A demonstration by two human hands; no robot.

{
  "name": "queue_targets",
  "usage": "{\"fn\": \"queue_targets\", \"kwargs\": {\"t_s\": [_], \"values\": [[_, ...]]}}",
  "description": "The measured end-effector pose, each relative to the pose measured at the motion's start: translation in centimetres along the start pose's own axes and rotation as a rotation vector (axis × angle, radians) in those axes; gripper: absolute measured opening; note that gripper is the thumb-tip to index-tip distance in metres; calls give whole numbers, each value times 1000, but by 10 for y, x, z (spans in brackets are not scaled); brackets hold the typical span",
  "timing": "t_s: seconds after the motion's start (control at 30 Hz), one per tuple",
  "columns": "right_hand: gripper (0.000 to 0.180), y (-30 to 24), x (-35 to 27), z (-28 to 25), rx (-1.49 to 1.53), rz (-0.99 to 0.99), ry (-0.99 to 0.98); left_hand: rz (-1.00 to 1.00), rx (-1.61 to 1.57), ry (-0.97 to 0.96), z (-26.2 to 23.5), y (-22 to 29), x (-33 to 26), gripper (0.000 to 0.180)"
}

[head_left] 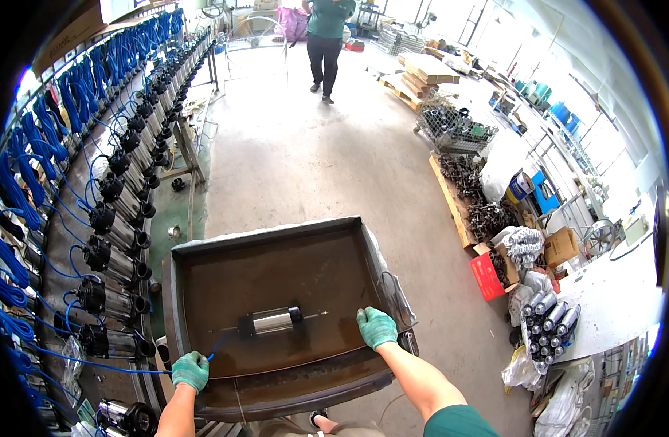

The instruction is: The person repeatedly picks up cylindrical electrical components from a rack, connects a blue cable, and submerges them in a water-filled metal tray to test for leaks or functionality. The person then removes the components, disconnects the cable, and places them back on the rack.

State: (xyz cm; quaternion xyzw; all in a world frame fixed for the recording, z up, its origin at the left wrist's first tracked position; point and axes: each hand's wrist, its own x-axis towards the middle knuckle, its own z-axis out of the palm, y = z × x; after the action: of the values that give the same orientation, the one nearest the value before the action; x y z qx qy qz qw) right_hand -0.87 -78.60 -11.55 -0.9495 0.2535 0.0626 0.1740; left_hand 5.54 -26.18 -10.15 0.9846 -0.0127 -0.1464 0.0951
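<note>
A silver cylindrical pump motor with black ends and a thin shaft lies in brownish water inside a dark metal tank. My left hand, in a green glove, is closed on a blue cable at the tank's near left corner. Part of the cable leads off left toward the pump rack, and a short stretch shows by the water. My right hand, gloved too, is over the tank's right side, to the right of the motor's shaft. Its fingers are curled, and whatever they hold is hidden.
Along the left, a long rack holds several steel pumps under coiled blue cables. A person stands at the far end. To the right are a wire cage, a red box, dark metal parts and a bundle of silver cylinders.
</note>
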Motion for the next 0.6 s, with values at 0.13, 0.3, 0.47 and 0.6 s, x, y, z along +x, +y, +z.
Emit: {"fn": "queue_targets", "kwargs": {"t_s": [0.13,0.3,0.47,0.6], "values": [[44,7,2,9,34,-25,56,1,7,-13,-3,2,-1,28],[43,6,2,9,20,-20,60,-8,11,-36,-8,7,-2,28],[43,-1,1,-1,-16,-3,-21,-3,25,-20,-3,2,-1,28],[43,0,2,0,-16,1,-28,-5,14,-33,-6,5,-1,28]]}}
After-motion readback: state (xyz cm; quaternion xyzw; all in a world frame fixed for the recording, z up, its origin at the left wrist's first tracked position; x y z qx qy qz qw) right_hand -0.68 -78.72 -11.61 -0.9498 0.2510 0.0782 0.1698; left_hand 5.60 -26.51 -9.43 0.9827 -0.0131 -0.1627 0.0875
